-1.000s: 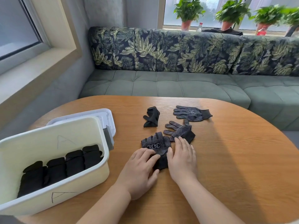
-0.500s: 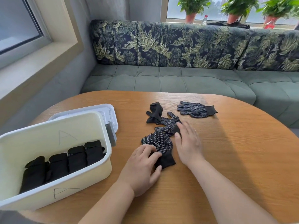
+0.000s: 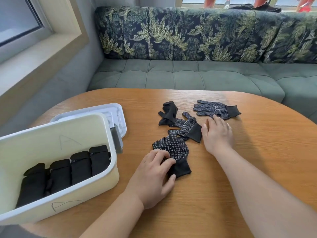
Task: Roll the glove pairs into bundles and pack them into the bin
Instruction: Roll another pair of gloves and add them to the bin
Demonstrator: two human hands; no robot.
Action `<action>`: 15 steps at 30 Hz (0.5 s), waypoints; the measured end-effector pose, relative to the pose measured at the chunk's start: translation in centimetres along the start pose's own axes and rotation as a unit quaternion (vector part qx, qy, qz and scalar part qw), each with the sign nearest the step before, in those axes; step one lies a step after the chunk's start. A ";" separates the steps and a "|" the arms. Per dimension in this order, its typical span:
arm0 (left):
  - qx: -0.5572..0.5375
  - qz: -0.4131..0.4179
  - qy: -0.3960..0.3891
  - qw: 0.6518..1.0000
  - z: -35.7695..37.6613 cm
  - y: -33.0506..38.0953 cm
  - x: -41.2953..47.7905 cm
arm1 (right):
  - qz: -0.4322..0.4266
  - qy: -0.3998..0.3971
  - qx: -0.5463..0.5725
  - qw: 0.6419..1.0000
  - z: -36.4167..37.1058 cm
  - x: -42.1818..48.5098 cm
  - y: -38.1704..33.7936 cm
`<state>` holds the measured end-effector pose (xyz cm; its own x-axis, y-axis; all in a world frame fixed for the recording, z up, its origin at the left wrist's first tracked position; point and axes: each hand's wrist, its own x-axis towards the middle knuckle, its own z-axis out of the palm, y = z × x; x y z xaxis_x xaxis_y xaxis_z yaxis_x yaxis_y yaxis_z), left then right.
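Observation:
Black dotted gloves lie on the wooden table [image 3: 257, 152]. My left hand [image 3: 152, 176] rests on the nearest glove [image 3: 173, 150], fingers bent over its palm and cuff. A second glove [image 3: 188, 127] lies just beyond it, its cuff touching my right hand [image 3: 217, 133], which lies flat with straight fingers. A third glove [image 3: 216, 109] lies flat past my right fingertips. A crumpled glove [image 3: 169, 113] sits at the far left of the group. The cream bin [image 3: 68, 201] at the left holds several rolled black bundles [image 3: 68, 170] in a row.
The bin's white lid [image 3: 106, 110] lies behind the bin on the table. A green sofa [image 3: 171, 74] with leaf-print cushions runs behind the table. A window sill [image 3: 34, 66] is at the left.
My right hand has moved away from the near glove, up and right toward the far flat glove. The second glove was pushed back against the crumpled one. My left hand stayed on the near glove.

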<state>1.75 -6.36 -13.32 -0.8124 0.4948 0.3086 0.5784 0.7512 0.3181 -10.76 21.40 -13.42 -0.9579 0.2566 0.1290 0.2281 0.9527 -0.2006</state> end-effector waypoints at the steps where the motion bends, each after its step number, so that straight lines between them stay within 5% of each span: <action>1: 0.000 0.001 0.000 1.000 0.0 0.0 0.0 | 0.000 0.018 -0.001 1.000 0.0 -0.3 0.0; 15: 0.021 0.008 0.015 1.000 0.1 0.0 -0.1 | -0.007 0.082 -0.057 0.995 -0.7 -9.4 -2.4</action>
<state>1.82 -6.32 -13.46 -0.8000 0.4945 0.3398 0.5873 0.7610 0.2754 -2.17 16.80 -13.49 -0.9221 0.2574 0.2889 0.2424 0.9663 -0.0873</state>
